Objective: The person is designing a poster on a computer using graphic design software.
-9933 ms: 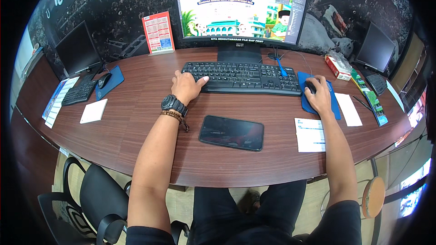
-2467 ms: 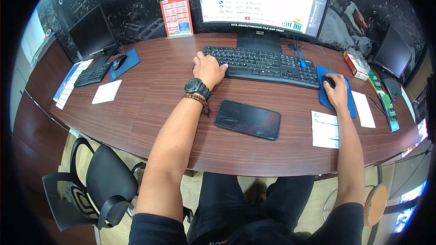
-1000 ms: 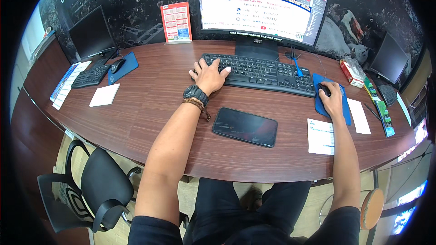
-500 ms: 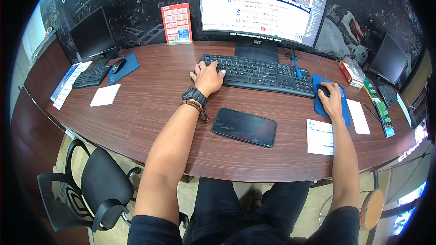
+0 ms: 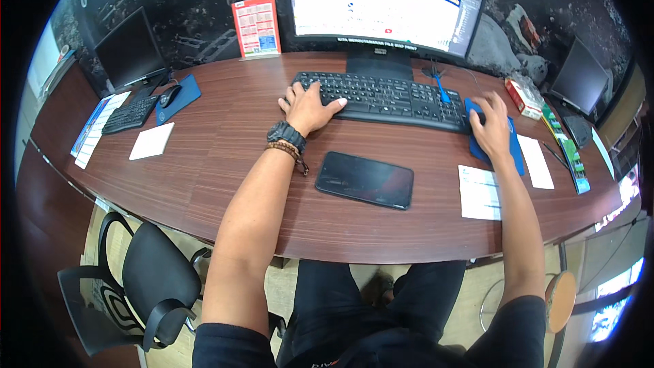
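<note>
My left hand (image 5: 308, 110) rests on the left end of a black keyboard (image 5: 381, 101), fingers spread over the keys and thumb stretched to the right. The wrist carries a black watch and a beaded bracelet. Over the blue mouse pad (image 5: 516, 150), just right of the keyboard, is my right hand (image 5: 492, 126), its fingers apart and slightly curled. Beneath it the mouse is hidden or too dark to make out. A black smartphone (image 5: 365, 180) lies face up between my forearms. Behind the keyboard a large curved monitor (image 5: 381, 10) shows a lit design page.
At the left stand a dark monitor (image 5: 129, 48), a small keyboard (image 5: 129, 115) and a mouse (image 5: 169, 96). White papers (image 5: 479, 193) lie by my right forearm. A red-and-white box (image 5: 524, 99) sits back right. An office chair (image 5: 160, 279) stands lower left, a round stool (image 5: 561, 301) lower right.
My right hand has come off the mouse and moved forward, its fingers now spread. My left hand stays on the keyboard, thumb reaching further right. The whole view has shifted slightly.
</note>
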{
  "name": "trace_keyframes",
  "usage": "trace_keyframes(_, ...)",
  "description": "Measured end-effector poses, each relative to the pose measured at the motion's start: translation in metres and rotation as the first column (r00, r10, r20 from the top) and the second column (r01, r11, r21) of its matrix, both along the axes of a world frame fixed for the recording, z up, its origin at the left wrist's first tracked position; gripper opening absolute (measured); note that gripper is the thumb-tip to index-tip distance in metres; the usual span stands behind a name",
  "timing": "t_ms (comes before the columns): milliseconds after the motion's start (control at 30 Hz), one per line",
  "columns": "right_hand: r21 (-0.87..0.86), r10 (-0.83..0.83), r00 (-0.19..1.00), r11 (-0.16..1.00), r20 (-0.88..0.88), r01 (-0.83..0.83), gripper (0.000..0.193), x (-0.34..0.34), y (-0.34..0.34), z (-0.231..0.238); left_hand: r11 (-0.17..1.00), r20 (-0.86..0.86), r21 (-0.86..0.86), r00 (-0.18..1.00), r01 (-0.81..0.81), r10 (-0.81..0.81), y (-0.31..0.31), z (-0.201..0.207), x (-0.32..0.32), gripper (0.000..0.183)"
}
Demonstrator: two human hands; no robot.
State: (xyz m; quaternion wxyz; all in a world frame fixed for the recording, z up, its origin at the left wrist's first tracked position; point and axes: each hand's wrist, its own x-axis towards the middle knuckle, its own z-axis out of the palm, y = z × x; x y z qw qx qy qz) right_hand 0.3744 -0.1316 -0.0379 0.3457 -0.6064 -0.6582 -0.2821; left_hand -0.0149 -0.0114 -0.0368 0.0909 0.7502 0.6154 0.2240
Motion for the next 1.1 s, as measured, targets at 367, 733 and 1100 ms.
trace_keyframes(367,-0.516,0.034,0.998,0.854,-0.059,-0.060,0.041,-0.087,0.082,-0.002,0.999,-0.033,0.032,0.999,-0.006,0.007,0.005,-0.011,-0.004,0.100)
trace_keyframes(733,-0.438,0.254,0.967,0.868,-0.015,-0.235,0.029,-0.149,0.085,0.005,1.000,-0.008,0.001,1.000,-0.008,0.008,0.006,-0.007,-0.007,0.100)
trace_keyframes(1100,-0.336,0.224,0.974,0.916,-0.023,-0.218,0.025,-0.139,0.076,0.002,0.996,0.073,0.058,0.995,-0.072,0.068,0.007,-0.012,-0.004,0.051)
